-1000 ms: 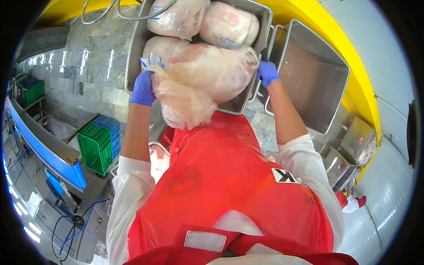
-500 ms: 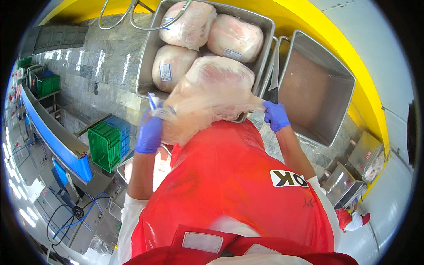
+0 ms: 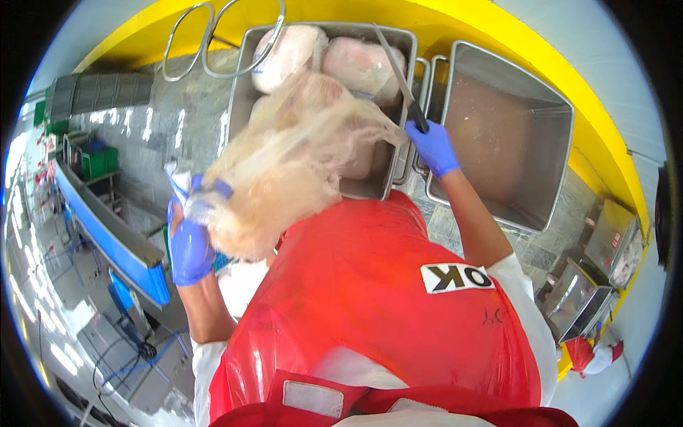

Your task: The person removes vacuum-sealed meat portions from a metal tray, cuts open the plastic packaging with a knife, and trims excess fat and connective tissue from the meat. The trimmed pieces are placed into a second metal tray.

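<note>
My gloved left hand (image 3: 191,245) grips a loose translucent plastic wrapping (image 3: 263,199) at its left end, by a white and blue strip. The wrapping stretches across the near part of a steel tub (image 3: 237,78) and hides much of what lies under it. Wrapped pale pink meat pieces (image 3: 288,53) show at the tub's far side. My gloved right hand (image 3: 434,148) is closed on the black handle of a knife (image 3: 391,58), blade pointing away from me, at the tub's right side, touching or very near the wrapping's right end.
A second steel tub (image 3: 555,128) stands to the right. Metal loops (image 3: 213,25) rise at the upper left. Green crates (image 3: 99,164) and a blue-edged conveyor (image 3: 114,231) are at left. A co-worker in red and white (image 3: 590,356) is at the lower right, near steel containers.
My left hand has moved left and down, pulling the wrapping out over the tub. Since half a second ago, my right hand and the knife have moved up and slightly left.
</note>
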### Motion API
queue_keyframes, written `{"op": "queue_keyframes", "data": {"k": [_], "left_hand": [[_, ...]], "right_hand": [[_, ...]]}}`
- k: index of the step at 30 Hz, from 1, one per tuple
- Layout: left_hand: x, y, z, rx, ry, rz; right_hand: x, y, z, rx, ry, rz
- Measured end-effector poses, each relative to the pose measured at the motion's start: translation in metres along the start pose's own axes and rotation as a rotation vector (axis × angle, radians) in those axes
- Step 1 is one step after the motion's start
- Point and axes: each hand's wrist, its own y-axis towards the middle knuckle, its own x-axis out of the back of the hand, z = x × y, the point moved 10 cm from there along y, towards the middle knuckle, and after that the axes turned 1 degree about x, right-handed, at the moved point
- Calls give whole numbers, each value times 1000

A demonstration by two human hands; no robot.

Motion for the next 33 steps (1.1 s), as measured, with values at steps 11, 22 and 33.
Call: {"op": "queue_keyframes", "data": {"k": [11, 22, 33], "left_hand": [[-98, -5, 40, 236, 357, 416], [6, 64, 198, -359, 1156, 279], [-69, 138, 309, -292, 1224, 420]], "right_hand": [[-202, 43, 123, 639, 229, 544], [-124, 26, -42, -362, 809, 115], [-181, -21, 25, -360, 1074, 251]]}}
